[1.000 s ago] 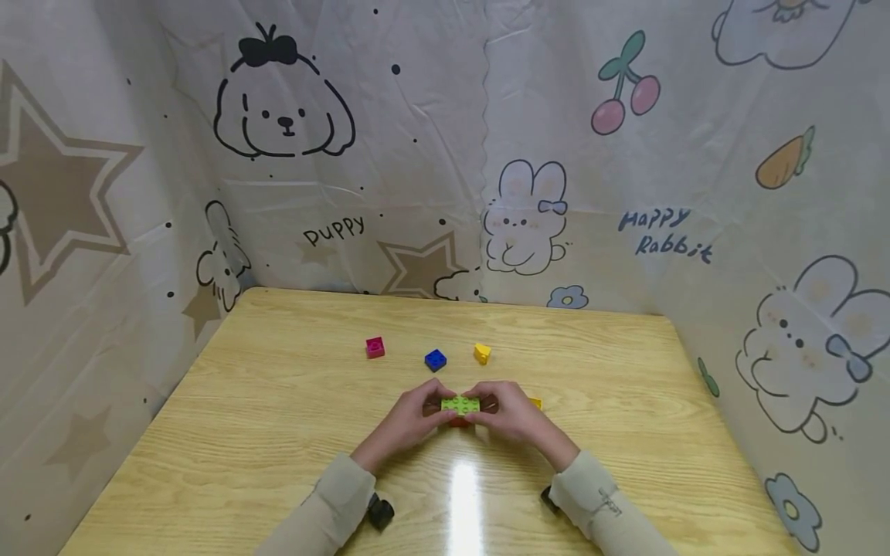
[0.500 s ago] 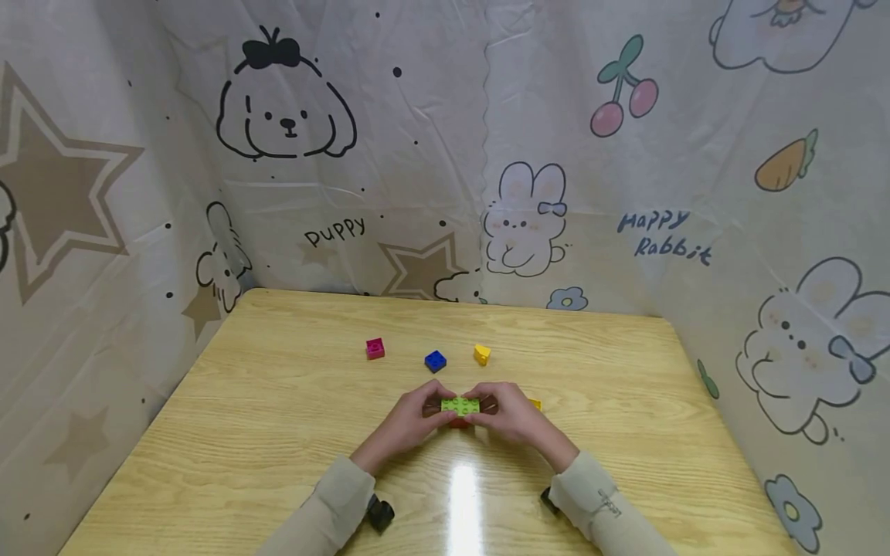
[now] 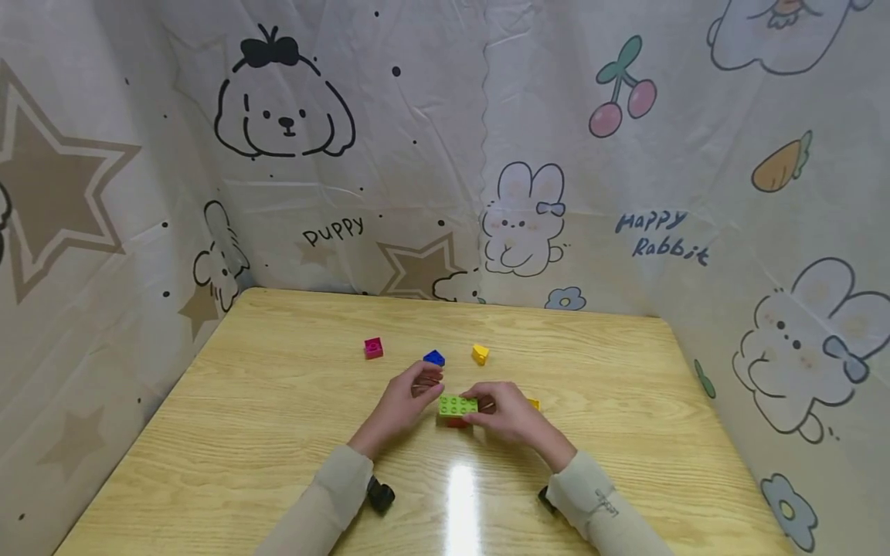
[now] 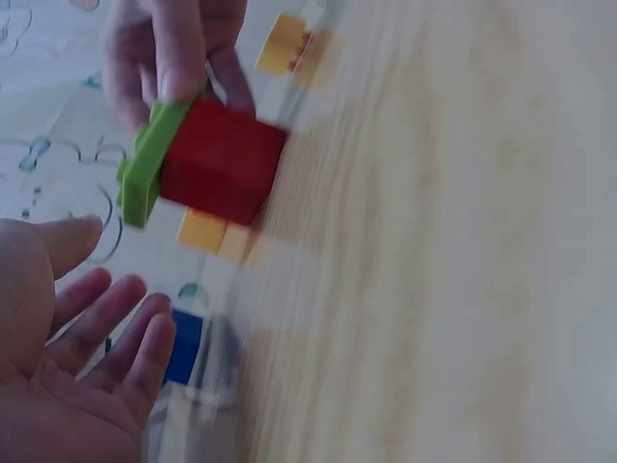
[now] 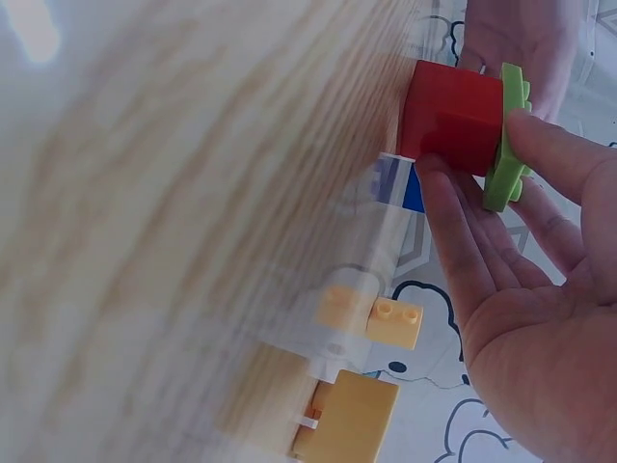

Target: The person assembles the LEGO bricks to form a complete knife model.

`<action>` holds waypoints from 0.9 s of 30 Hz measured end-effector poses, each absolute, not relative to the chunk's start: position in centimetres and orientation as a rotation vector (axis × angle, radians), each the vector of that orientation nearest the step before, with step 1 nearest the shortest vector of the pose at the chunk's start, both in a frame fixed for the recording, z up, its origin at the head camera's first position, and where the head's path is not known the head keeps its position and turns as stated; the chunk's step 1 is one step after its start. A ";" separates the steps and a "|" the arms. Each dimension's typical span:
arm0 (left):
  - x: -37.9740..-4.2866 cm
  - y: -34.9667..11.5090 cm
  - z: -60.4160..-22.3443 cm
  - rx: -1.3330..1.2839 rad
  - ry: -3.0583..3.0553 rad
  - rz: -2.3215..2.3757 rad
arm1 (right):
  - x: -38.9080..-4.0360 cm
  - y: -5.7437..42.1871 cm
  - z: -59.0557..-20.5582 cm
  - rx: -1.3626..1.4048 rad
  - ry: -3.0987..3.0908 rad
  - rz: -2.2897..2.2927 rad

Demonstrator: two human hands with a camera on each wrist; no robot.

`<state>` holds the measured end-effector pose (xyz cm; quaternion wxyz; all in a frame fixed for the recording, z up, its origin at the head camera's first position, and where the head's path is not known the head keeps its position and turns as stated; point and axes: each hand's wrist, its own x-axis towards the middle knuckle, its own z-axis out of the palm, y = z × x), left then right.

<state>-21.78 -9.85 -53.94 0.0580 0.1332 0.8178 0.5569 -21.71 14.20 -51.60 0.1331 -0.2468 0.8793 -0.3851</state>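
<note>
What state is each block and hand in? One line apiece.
Green block: stacked on the red block, studs up.
Red block: beneath the green block.
Blue block: on the table, partly hidden by the left hand.
Pink block: loose on the table.
Far yellow block: loose on the table.
Near yellow block: partly hidden by the right hand.
Left hand: holding nothing.
Right hand: gripping the green block.

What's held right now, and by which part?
The right hand grips the green plate by its right end, atop the red block; the left hand holds nothing.
</note>
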 end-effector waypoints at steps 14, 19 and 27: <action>-26.2 -10.2 -55.3 0.172 2.621 1.729 | -21.7 14.4 -51.6 -0.685 2.542 -1.117; -26.9 -9.8 -55.6 0.179 2.643 1.665 | -21.7 14.4 -51.3 -0.688 2.537 -1.118; -27.6 -9.4 -55.8 0.158 2.694 1.583 | -21.8 14.4 -51.5 -0.709 2.530 -1.129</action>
